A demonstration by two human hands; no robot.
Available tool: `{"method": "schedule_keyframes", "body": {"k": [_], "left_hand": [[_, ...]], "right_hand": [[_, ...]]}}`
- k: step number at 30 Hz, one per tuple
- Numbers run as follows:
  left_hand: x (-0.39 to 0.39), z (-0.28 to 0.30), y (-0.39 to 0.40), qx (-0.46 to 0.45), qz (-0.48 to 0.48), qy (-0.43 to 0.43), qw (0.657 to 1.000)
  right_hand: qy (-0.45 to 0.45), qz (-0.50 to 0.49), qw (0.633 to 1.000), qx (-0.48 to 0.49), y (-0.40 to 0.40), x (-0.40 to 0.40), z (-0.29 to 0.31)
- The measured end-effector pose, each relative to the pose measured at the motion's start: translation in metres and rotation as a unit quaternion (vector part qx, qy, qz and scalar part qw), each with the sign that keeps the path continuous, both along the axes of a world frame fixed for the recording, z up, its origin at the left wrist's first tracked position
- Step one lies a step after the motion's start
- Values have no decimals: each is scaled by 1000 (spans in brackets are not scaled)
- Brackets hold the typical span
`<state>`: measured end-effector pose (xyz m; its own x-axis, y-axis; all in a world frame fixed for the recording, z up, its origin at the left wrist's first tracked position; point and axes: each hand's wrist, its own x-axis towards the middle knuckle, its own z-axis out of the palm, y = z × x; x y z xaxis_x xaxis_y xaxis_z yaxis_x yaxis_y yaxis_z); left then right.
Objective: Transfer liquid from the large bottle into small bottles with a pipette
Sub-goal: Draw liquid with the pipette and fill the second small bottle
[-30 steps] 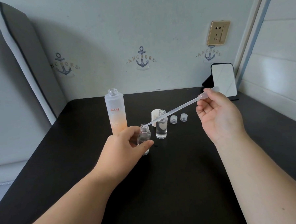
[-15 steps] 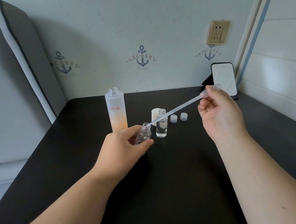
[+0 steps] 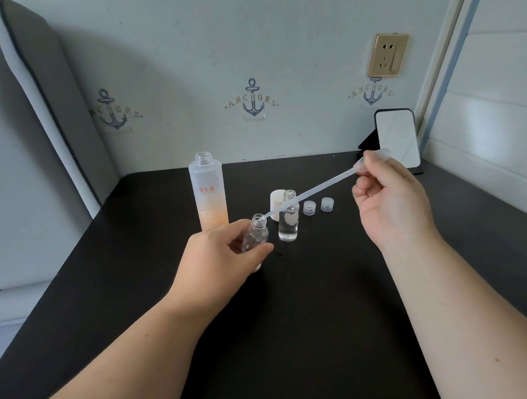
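we're holding the small bottle in our left hand, fingers and thumb curling round its body, bottle tilting with its open neck leaning toward the right hand. it's looking lifted just off the black table, though we can't tell for sure since the hand is hiding its base. our right hand is pinching the pipette at its bulb end between thumb and fingers, other fingers curling loosely. the pipette is slanting down from that pinch to the left grip, its tip sitting at the mouth of the held bottle; can't tell how far in it's going. just behind the left grip, the large bottle is standing upright and uncapped, orange liquid showing in its lower part. just right of the left grip, a second small bottle is standing open with clear liquid inside, a white cap behind it. between the two grips, under the pipette, two small clear caps are sitting side by side.
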<state>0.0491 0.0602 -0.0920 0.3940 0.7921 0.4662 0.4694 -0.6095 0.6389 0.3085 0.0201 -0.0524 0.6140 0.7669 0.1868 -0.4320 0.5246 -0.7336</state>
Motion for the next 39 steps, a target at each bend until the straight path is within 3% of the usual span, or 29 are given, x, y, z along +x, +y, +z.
{"method": "schedule_keyframes", "body": {"k": [14,25,27,30,32,35,39], "left_hand": [[1,2,2,-31,11,0,999],[1,-1,3,-97,-15,-7,995],[0,2,0,-93,-10,-51,994],[-5,8,-6,-45,32,-229,972],[-10,12,-5,11,95,-301,949],[-17,12,7,-25,151,-328,932],[-11,4,22,-171,105,-250,947]], "right_hand": [[-36,-16,998,-39,-4,-3,8],[62,20,995,-70,-6,-11,15],[85,18,995,-54,-7,-13,10],[98,20,994,-35,-9,-14,1],[89,29,995,-30,-11,-13,-5],[77,39,996,-26,-12,-13,-10],[66,53,996,-10,-13,-11,-11]]}}
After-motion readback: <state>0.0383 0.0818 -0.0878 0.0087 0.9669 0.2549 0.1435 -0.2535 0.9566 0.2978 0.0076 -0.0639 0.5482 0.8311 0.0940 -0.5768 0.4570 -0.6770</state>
